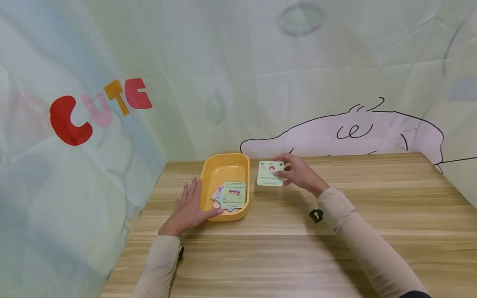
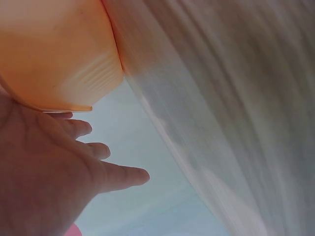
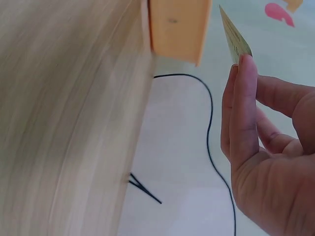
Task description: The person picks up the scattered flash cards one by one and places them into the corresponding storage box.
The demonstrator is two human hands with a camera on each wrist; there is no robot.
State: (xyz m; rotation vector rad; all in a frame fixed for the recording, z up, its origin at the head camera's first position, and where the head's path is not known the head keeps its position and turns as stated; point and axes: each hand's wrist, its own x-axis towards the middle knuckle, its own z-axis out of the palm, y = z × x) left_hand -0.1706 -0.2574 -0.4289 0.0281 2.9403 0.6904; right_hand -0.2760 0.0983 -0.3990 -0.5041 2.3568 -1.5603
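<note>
A yellow-orange plastic bin [image 1: 225, 160] stands near the table's far edge, with several printed cards [image 1: 234, 195] lying in its near half. My left hand [image 1: 190, 209] rests against the bin's left side, fingers extended, thumb across the near rim; the left wrist view shows the bin's outer wall [image 2: 59, 54] above the spread fingers. Just right of the bin, my right hand [image 1: 296, 171] pinches a pale green card [image 1: 265, 176] with a pink picture and the print "Lantern Festival". The right wrist view has this card [image 3: 235, 39] nearly edge-on between thumb and fingers, raised over the table.
The wood-grain table [image 1: 283, 248] reaches to a fabric backdrop [image 1: 223, 74] hanging along its far and left edges. Red, pink and orange letters [image 1: 71, 120] and a line-drawn figure [image 1: 357, 132] are printed on the fabric. A small dark device [image 1: 316, 215] sits at my right wrist.
</note>
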